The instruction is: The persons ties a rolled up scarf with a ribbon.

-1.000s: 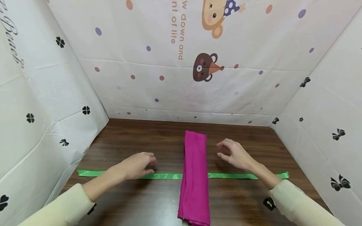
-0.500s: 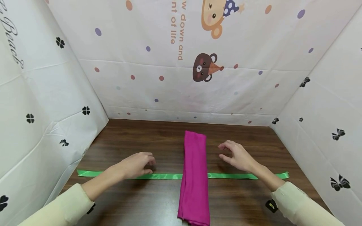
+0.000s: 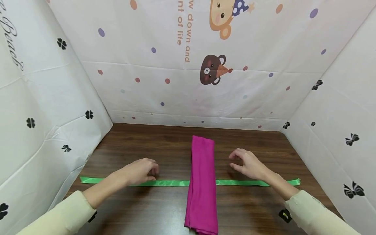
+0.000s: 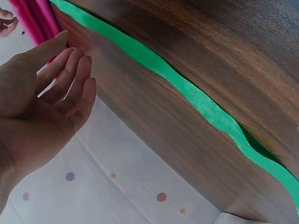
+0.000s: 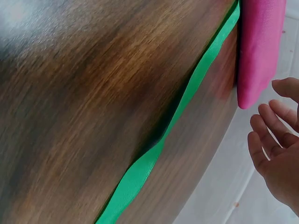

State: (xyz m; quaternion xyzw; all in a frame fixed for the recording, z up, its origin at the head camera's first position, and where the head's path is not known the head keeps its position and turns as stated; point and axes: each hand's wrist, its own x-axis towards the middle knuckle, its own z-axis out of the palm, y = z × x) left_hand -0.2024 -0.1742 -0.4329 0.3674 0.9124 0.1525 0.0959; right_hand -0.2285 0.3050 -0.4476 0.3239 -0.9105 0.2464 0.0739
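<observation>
Pink cloth: we see it lying flat near us, folded long and thin, running away from us down the middle of the table.
Green ribbon: it lies straight across the table and goes under the pink cloth, so the two make a cross.
Left hand: it hovers just above the ribbon, left of the cloth. Its fingers are loose and a bit bent, and it holds nothing (the left wrist view shows the bare palm).
Right hand: it hangs a little past the ribbon, right of the cloth. Its fingers are spread and soft, and it holds nothing.
How we do it well: we think each hand should pinch the ribbon close to the cloth, both sides alike, and lift gently so the cloth stays neat.
Watch out: the ribbon looks thin and slippery, so we pinch it with our fingertips.
Back wall: white sheet with bears and dots, far behind.
</observation>
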